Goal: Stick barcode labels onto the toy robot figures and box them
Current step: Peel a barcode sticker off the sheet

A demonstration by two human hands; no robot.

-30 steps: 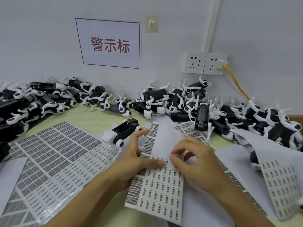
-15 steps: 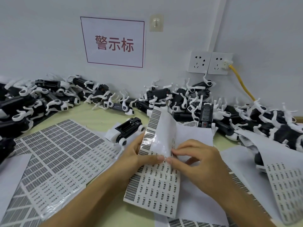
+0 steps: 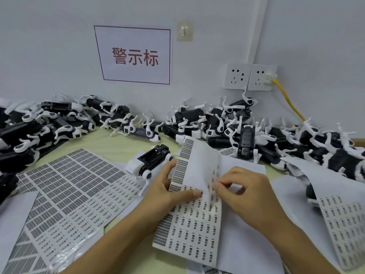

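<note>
Left hand gripped the label sheet, thumb pressing flat; right hand pinched a label at its twelve o'clock end.

Toy robots pile in an unbroken row along the far wall and block reach there. A bare strip of table lies open at far left of centre. Label sheets cover the near table, flat and passable. One robot stands just beyond the left hand.
</note>
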